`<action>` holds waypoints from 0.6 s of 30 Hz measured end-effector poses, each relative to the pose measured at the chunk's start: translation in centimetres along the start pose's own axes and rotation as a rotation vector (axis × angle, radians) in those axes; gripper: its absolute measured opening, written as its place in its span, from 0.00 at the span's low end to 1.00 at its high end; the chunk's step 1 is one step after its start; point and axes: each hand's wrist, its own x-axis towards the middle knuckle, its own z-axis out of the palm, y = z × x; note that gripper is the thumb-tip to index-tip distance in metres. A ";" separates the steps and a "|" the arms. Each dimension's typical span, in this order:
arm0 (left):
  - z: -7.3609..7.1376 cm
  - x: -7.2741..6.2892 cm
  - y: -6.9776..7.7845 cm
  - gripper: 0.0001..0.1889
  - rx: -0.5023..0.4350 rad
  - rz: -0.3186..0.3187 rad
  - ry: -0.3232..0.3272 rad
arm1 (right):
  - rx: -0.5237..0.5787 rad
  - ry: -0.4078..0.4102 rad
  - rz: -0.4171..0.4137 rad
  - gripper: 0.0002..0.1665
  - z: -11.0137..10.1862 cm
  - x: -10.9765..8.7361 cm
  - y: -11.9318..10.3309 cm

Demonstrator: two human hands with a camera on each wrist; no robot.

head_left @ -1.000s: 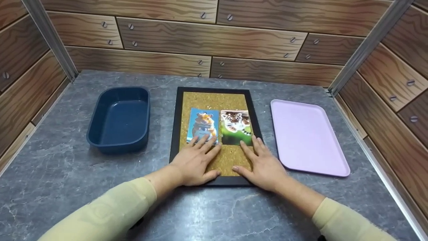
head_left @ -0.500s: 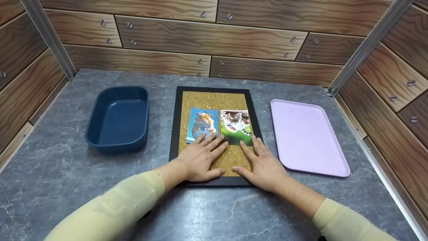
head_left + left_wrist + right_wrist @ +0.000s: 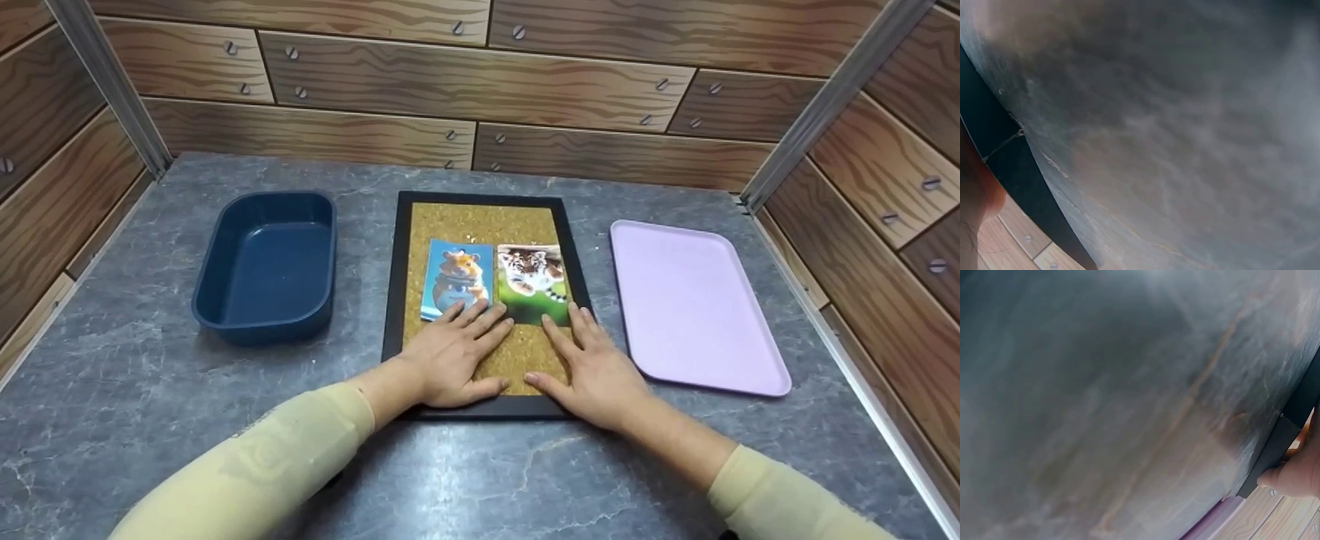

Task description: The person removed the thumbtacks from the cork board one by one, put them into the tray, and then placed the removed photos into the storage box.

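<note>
Our left hand (image 3: 448, 364) meets the hamster card (image 3: 459, 271) at six o'clock and our right hand (image 3: 601, 375) the tiger card (image 3: 531, 281) at five on the corkboard (image 3: 517, 225), each grip wide and holding nothing, as we apparently square the pair, a clean lift-off likely called for next.

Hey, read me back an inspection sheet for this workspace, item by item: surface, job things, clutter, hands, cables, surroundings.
Surface: gray marbled table, glare near the front edge of view.
Job's things: black-framed cork board lying flat; hamster card and tiger card side by side on it.
Clutter: blue container left of the board, lilac tray right of it; neither touches the board.
Grippers: left hand rests with fingers over the hamster card's lower edge; right hand rests with fingertips at the tiger card's lower right.
Cables: nothing seen.
Surroundings: wood-plank-patterned walls, metal corner posts.
</note>
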 end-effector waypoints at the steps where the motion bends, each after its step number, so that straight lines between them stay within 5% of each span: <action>1: 0.0 0.0 0.0 0.45 -0.001 0.003 0.003 | 0.002 0.003 0.000 0.55 0.0 0.0 0.0; 18: 0.4 -0.2 -0.3 0.45 -0.064 0.004 0.016 | 0.033 -0.012 -0.004 0.55 -0.6 0.2 0.5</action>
